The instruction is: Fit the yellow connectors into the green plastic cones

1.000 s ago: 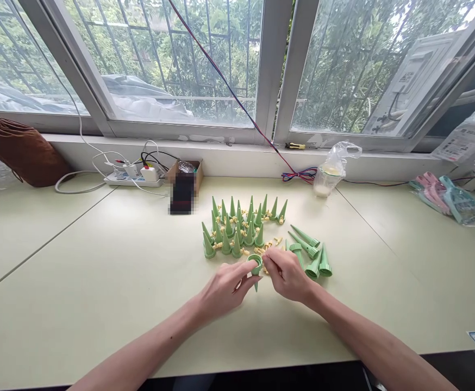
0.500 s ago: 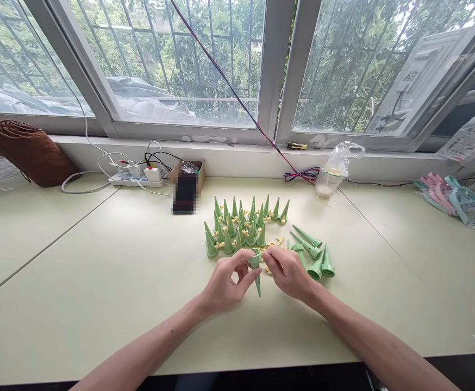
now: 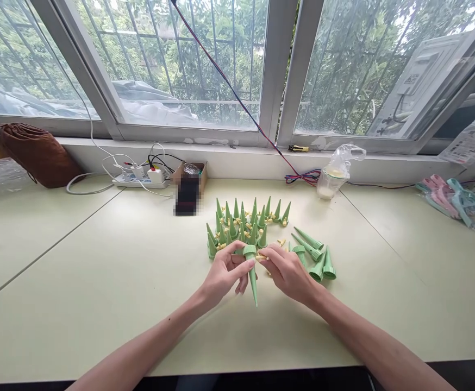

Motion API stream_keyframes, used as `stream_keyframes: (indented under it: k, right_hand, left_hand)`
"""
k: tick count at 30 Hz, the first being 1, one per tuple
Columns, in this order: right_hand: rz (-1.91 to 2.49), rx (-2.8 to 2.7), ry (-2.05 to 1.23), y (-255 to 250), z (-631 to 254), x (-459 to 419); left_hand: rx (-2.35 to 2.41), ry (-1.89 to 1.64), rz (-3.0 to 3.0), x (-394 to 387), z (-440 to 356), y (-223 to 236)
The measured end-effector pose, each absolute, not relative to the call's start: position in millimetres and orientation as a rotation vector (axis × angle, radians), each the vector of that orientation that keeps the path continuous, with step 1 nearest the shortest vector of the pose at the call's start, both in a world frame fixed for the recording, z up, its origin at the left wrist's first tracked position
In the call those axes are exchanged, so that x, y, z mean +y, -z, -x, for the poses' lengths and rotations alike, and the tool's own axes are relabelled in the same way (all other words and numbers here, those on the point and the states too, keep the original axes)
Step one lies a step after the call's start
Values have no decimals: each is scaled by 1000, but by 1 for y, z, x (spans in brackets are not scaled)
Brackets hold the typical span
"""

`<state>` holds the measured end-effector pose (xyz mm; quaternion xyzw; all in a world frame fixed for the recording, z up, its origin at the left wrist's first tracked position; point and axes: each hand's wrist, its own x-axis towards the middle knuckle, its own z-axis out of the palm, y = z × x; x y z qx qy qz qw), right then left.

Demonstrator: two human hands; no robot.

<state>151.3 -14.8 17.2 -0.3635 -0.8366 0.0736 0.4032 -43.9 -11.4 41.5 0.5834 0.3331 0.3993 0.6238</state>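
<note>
My view takes in the pale worktop [image 3: 99, 282], its far edge along the window wall. Midway between far and near edges, standing green spikes [image 3: 252, 235] rest on their broad capped ends, likely for stability. Loose spikes [image 3: 329, 266] lie just to their right. Nearer the near edge, my left hand [image 3: 223, 271] pinches one raised spike [image 3: 252, 279] below its cap, point down, presumably steadying it. My right hand's [image 3: 286, 271] fingertip grip holds a small yellow fitting [image 3: 262, 257] at its side; I cannot tell whether they touch.

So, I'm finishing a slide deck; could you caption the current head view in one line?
The left hand holds a green spike point-down; the right hand pinches a yellow fitting beside it.
</note>
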Motion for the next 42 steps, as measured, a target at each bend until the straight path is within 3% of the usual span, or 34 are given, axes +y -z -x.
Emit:
stream_keyframes:
  k: [19, 32, 42]
  right_hand:
    - [942, -2173, -259, -7, -153, -15]
    - [932, -2099, -406, -10, -151, -17]
    - [958, -1997, -475, -13, -149, -17]
  left_hand:
    - [711, -845, -1441, -13, 45, -31]
    - [853, -1003, -2072, -14, 46, -19]
    - [760, -884, -1508, -14, 42, -37]
